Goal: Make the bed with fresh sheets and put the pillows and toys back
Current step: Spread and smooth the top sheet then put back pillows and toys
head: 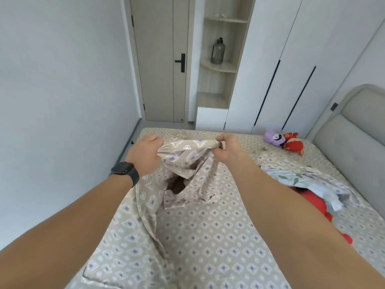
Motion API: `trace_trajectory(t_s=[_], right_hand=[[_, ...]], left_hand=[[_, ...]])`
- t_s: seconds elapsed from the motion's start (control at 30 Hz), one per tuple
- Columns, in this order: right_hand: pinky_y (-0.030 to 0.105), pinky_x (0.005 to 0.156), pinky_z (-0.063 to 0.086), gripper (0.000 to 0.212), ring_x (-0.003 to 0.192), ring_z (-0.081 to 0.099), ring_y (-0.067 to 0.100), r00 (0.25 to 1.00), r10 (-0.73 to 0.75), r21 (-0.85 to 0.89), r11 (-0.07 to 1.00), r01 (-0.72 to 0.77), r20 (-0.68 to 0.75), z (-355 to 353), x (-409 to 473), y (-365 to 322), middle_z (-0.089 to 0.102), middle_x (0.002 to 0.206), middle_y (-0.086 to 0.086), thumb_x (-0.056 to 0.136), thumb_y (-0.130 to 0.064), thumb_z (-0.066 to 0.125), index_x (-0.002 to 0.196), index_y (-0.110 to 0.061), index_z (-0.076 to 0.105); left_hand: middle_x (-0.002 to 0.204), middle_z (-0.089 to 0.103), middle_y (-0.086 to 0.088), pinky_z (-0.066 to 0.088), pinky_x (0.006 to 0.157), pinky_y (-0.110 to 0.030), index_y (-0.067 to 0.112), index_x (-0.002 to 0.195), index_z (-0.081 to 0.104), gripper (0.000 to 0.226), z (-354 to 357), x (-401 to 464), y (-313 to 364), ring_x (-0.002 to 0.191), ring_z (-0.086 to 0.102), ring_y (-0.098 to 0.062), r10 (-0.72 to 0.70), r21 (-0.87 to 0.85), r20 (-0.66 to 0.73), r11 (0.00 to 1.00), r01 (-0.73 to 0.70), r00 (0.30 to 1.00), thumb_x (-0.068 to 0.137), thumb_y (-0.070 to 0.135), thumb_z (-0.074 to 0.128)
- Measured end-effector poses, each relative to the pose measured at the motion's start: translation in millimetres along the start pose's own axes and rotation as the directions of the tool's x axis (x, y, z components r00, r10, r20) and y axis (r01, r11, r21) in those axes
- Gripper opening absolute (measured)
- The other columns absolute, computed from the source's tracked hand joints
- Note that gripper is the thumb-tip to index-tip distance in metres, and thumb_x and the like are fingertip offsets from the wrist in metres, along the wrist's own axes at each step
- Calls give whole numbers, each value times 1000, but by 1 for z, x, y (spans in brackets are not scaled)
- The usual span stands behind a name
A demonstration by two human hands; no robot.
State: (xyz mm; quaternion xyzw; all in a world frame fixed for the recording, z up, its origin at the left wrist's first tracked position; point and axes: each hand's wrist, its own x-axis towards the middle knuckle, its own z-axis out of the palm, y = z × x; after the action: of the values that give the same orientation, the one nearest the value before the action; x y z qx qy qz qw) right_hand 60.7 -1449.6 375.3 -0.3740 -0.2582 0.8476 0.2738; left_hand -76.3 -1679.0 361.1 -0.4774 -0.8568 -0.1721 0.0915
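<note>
A beige cloth [187,163] with a purple diamond print hangs above the bed, stretched between my two hands. My left hand [145,155], a black watch on its wrist, grips the cloth's upper left edge. My right hand [226,149] pinches the upper right edge. The cloth droops down onto the bed sheet [218,236], which has the same pattern and covers the mattress. A purple plush toy [274,137] and a red plush toy [292,143] lie at the far right of the bed. A larger red toy [312,201] lies partly under a white leaf-print cloth [308,180].
A padded grey headboard [354,138] stands at the right. A white wall runs along the bed's left side. Beyond the bed are a closed door [160,59], open shelves holding a dark water jug [217,51], and white wardrobe doors [291,69].
</note>
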Motion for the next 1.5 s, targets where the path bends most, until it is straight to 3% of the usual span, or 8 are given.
trace_trajectory(t_s=[0.1,0.23,0.37,0.53,0.73,1.03,1.37,1.5], right_hand=[[29,78,49,40,74,46,22,995,-25,-24,999,28,99,-13,-1,0,47,93,11,83,10,27,107,6,59],[28,65,46,52,80,58,23,948,-30,-302,944,131,316,-21,-9,10,60,96,14,77,20,33,111,-1,66],[15,58,49,32,68,62,0,880,-215,-682,564,466,424,-59,-3,8,68,92,0,84,2,73,110,-15,67],[17,53,32,33,60,41,4,689,-346,-716,68,695,637,-84,13,14,47,67,-8,81,-3,63,67,-25,43],[38,71,48,5,92,59,33,769,-562,-947,-92,307,304,-122,60,-2,61,94,6,84,-14,60,86,-18,59],[53,98,43,39,126,43,40,655,-745,-990,50,-133,-126,-195,105,-139,42,139,15,96,-10,55,135,-8,50],[38,95,40,35,113,50,36,288,-952,-981,-45,188,99,-162,58,-271,46,132,17,80,3,57,114,-6,59],[44,94,42,37,110,51,39,343,-924,-966,-88,242,170,-188,55,-243,48,128,19,79,4,56,114,-5,58]], left_hand=[[105,55,3,47,73,-36,26,107,46,39,21,12,32,93,56,-26,-186,27,290,982,186,939,73,33,64],[103,61,10,47,70,-27,33,125,43,52,66,19,109,90,63,-16,-127,-503,319,817,282,939,82,30,72],[81,63,2,44,61,-26,21,90,59,16,87,23,135,74,60,-18,-344,-652,126,678,339,930,96,12,48],[71,57,-6,40,61,-30,16,76,55,19,68,28,159,64,47,-10,-311,-637,21,728,252,950,94,12,49],[68,60,-2,40,57,-24,17,76,62,17,25,24,155,59,48,-10,-300,-605,-95,774,185,949,88,14,50],[58,51,-2,39,56,-34,13,68,53,23,12,20,77,58,46,-24,-435,-391,-142,850,354,889,85,27,43],[68,58,-11,47,61,-39,17,79,47,17,36,55,58,66,54,-34,-368,-244,-27,904,351,929,94,25,44],[65,57,-8,42,58,-35,15,75,48,18,66,56,72,61,51,-28,-306,-369,115,870,327,945,92,21,50]])
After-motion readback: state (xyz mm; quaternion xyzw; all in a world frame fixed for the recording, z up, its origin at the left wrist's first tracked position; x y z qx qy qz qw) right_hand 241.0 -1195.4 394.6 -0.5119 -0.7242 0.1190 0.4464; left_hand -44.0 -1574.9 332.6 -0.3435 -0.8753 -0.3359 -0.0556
